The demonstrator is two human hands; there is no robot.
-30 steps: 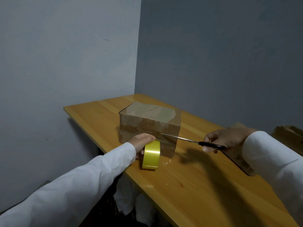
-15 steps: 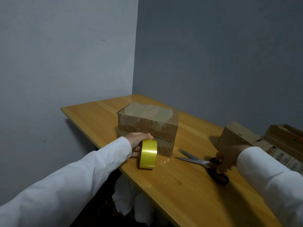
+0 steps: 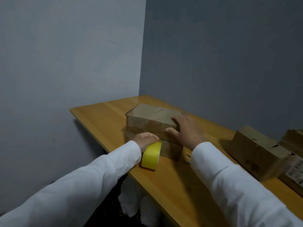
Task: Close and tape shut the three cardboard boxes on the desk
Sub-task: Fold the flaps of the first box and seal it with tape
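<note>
Resting spread on the closed cardboard box (image 3: 152, 122) at the desk's (image 3: 101, 115) far corner, right hand (image 3: 183, 130), fingers straight. Left hand (image 3: 144, 140) grips yellow tape roll (image 3: 151, 155) against the box front.

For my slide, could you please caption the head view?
Left hand holds yellow tape roll; right hand presses closed box.

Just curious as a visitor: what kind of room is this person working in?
Probably a bare home or office corner used for packing parcels: a wooden desk against plain grey walls, cardboard boxes, and a roll of yellow tape.
</note>
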